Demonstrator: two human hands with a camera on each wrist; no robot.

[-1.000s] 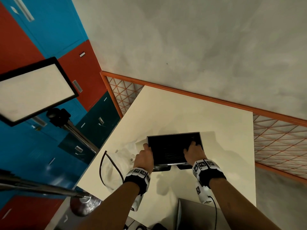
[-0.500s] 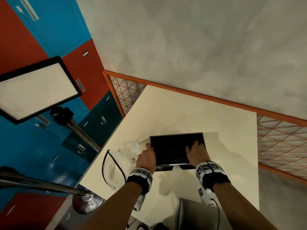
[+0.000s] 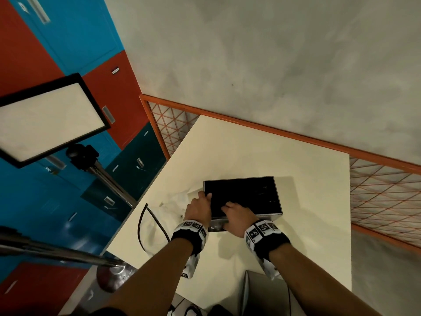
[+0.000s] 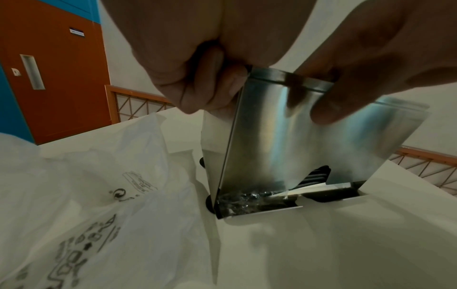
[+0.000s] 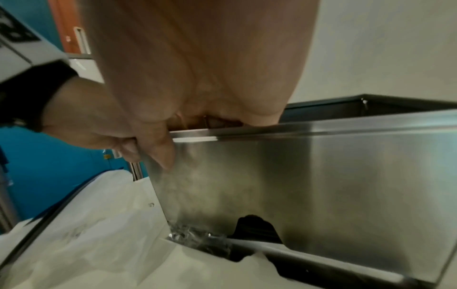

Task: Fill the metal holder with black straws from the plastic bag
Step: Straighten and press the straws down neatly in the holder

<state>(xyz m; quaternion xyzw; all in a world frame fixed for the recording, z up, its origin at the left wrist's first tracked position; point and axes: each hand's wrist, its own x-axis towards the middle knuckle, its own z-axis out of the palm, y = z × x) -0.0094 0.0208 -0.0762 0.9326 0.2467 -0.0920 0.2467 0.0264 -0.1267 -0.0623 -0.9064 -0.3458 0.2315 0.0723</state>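
The metal holder (image 3: 242, 197) stands on the cream table (image 3: 262, 151), its open top dark with black straws. My left hand (image 3: 200, 206) grips its near-left corner, fingers curled at the end wall (image 4: 197, 88). My right hand (image 3: 237, 216) straddles the near rim close beside it, fingers reaching inside over the straws and the thumb (image 5: 160, 150) pressed on the shiny front wall. Straw ends (image 4: 316, 176) (image 5: 254, 228) show in the cut-out at the holder's foot. The crumpled plastic bag (image 3: 173, 213) (image 4: 99, 195) (image 5: 86, 244) lies left of the holder, touching its base.
A black strip (image 3: 148, 224) curves along the bag's left side. A lit panel (image 3: 45, 119) on a metal stand (image 3: 109, 179) hangs over the table's left edge. An orange mesh railing (image 3: 376, 190) borders the far sides. A grey box (image 3: 264, 293) sits at the near edge.
My right hand has slid left along the holder's near rim, from its right end to just beside my left hand. My left hand has stayed at the left corner.
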